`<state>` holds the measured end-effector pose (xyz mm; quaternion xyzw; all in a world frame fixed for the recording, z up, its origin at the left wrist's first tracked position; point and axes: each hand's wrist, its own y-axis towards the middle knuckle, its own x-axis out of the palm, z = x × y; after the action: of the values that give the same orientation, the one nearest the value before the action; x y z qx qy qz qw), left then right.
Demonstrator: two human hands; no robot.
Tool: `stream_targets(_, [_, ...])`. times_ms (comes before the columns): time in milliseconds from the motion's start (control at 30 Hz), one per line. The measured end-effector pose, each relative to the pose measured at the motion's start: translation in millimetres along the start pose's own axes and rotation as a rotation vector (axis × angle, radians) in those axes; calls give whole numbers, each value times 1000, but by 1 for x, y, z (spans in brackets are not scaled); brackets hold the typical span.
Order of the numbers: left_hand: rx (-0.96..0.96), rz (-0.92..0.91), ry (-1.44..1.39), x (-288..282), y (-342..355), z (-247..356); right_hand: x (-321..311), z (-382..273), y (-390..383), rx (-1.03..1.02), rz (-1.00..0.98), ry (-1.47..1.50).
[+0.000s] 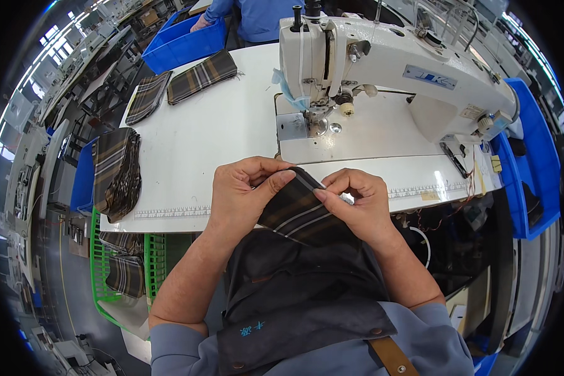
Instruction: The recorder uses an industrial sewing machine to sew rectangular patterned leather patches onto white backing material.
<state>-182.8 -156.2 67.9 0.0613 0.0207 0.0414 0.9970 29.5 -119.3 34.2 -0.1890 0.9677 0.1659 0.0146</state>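
I see the left hand (239, 191) pinching the upper end of a dark brown-and-black plaid cloth with pale stripes (296, 213); the right hand (361, 199) has a likewise narrow grip on the cloth's edge; this hangs by the six o'clock edge of the white worktop (200, 156); a white metal sewing machine (382, 66) stands at one o'clock.

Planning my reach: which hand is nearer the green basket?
Left. The left hand is up and to the right of the green basket; the right hand is farther right.
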Motion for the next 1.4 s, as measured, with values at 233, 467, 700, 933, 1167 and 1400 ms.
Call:
stream_targets(233, [-97,-47,-25,-4,20,-10,4,16,4,19,23,27])
stream_targets(467, [-256,-217,221,-10,73,-36,-17,21,29,-53,-222,-279])
stream_targets(700, [-24,-160,779,5,127,-50,-37,51,76,-461,-368,-671])
stream_targets(933, [59,-47,770,4,152,-68,-36,62,90,-598,-252,-936])
stream_targets(1167, [63,-104,764,3,168,-72,-37,67,92,-627,-207,-1039])
stream_targets(1400, [273,-157,753,-7,183,-89,-33,66,91,-564,-199,-1014])
